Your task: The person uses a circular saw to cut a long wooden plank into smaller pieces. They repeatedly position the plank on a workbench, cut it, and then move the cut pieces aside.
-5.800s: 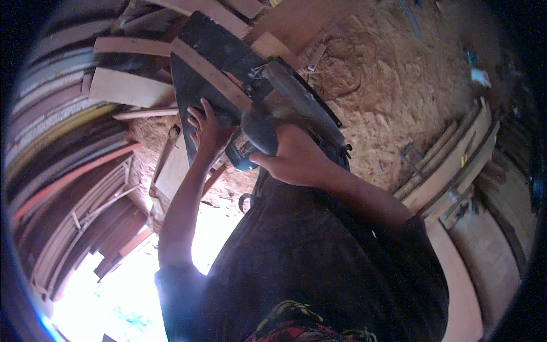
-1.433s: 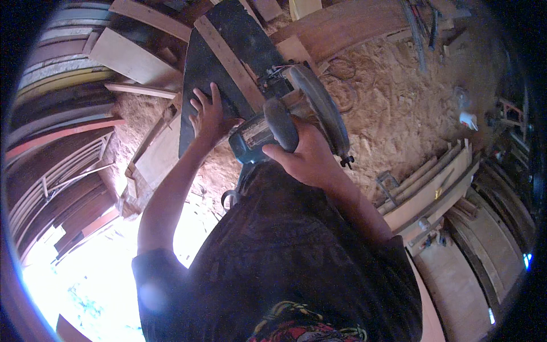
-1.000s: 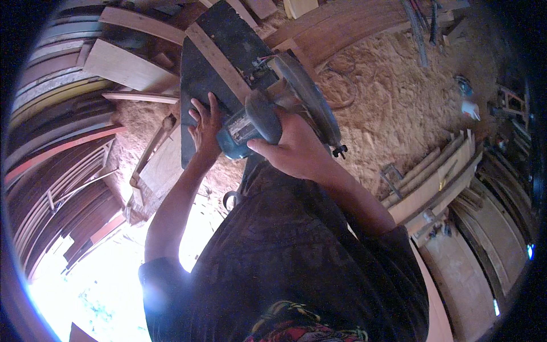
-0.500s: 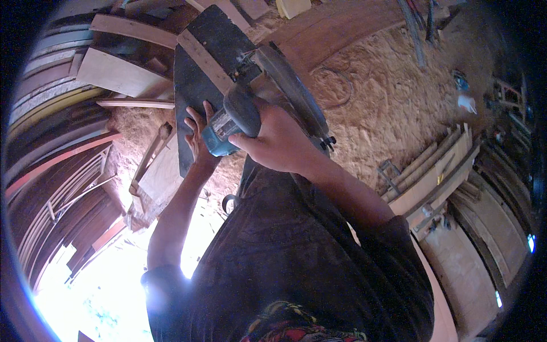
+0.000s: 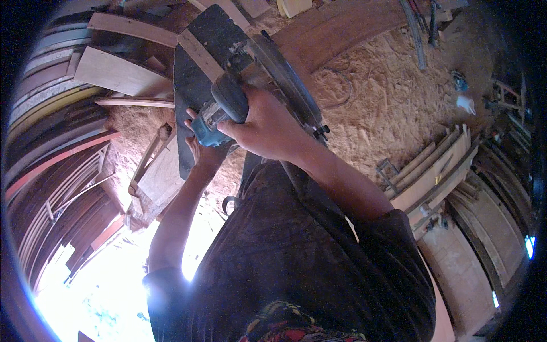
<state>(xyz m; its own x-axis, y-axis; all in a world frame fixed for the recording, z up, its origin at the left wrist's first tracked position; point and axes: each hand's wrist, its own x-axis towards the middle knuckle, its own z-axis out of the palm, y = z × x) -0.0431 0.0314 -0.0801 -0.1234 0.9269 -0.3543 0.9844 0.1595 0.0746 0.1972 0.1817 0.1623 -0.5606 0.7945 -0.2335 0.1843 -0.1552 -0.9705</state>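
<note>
My right hand (image 5: 261,122) is closed round the black grip of a teal and black power tool (image 5: 209,128); its exact kind is hard to make out. The tool is over a dark, flat worktop (image 5: 213,28). My left hand (image 5: 205,154) is beside and partly behind the tool's teal end. Its visible fingers are stretched out and apart over the worktop; the rest are hidden. A narrow wooden strip (image 5: 199,54) lies on the worktop, its near end passing behind the tool. Along the right side runs a long dark machine part (image 5: 288,80) with small knobs at its near end.
Sawdust (image 5: 376,85) covers the floor on the right. Stacked boards (image 5: 122,71) crowd the left, and several planks (image 5: 430,171) lean at the right. A wooden frame (image 5: 151,151) stands below the worktop's left edge. Strong light comes from the lower left.
My right hand and the power tool have shifted slightly left and up, covering more of my left hand. The long dark machine part has shifted slightly left too.
</note>
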